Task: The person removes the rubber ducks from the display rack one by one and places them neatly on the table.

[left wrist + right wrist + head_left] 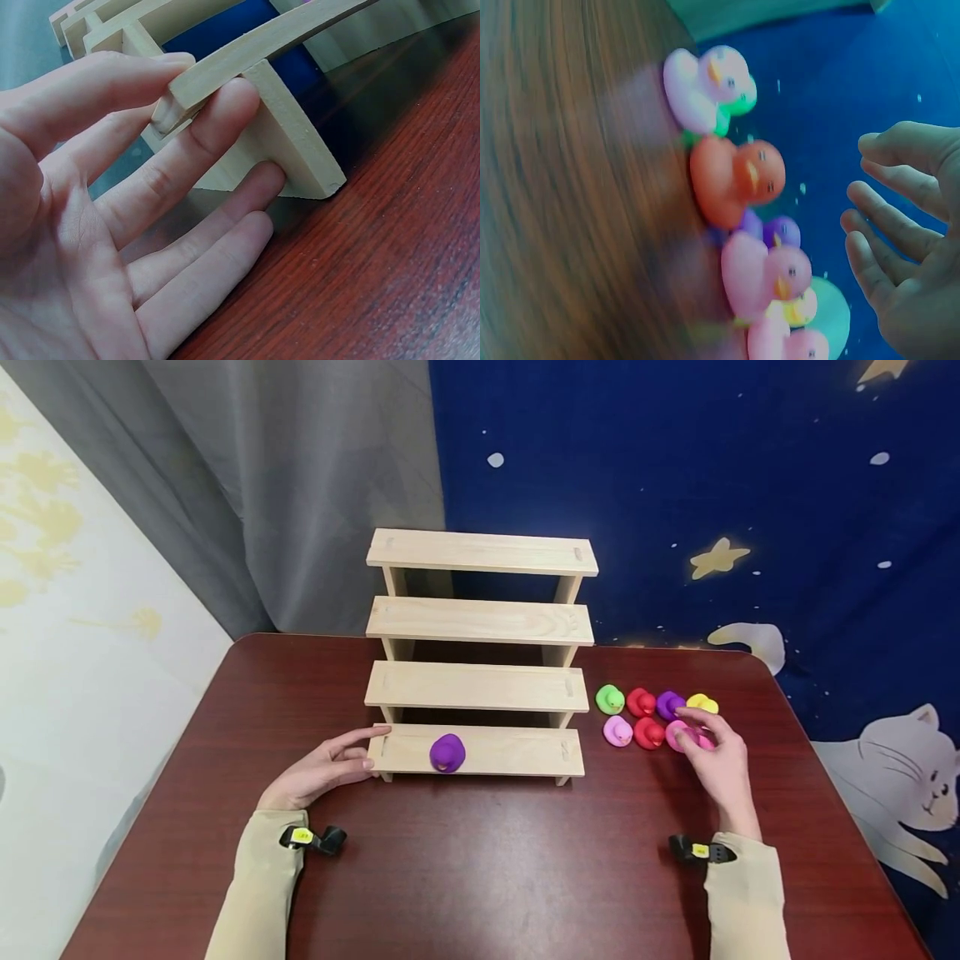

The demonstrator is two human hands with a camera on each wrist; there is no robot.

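Note:
A pale wooden four-step stand [476, 687] stands on the table. My left hand [318, 772] pinches the left end of its lowest step [259, 45], thumb on one face and a finger beneath. A purple rubber duck [447, 752] sits on that step, left of its middle. My right hand [720, 768] hovers over the right end of two rows of rubber ducks, fingers parted and nothing between them in the right wrist view. Nearest it are a pink duck [769, 277] and another pink duck [769, 341], the latter partly hidden by the hand in the head view.
Right of the stand are a green duck [611, 699], a red duck [641, 702], a purple duck [670, 704] and a yellow duck [702, 702] behind, with a light pink duck [618, 731] and a red duck [648, 733] in front. Curtains hang behind the dark red table [487, 868].

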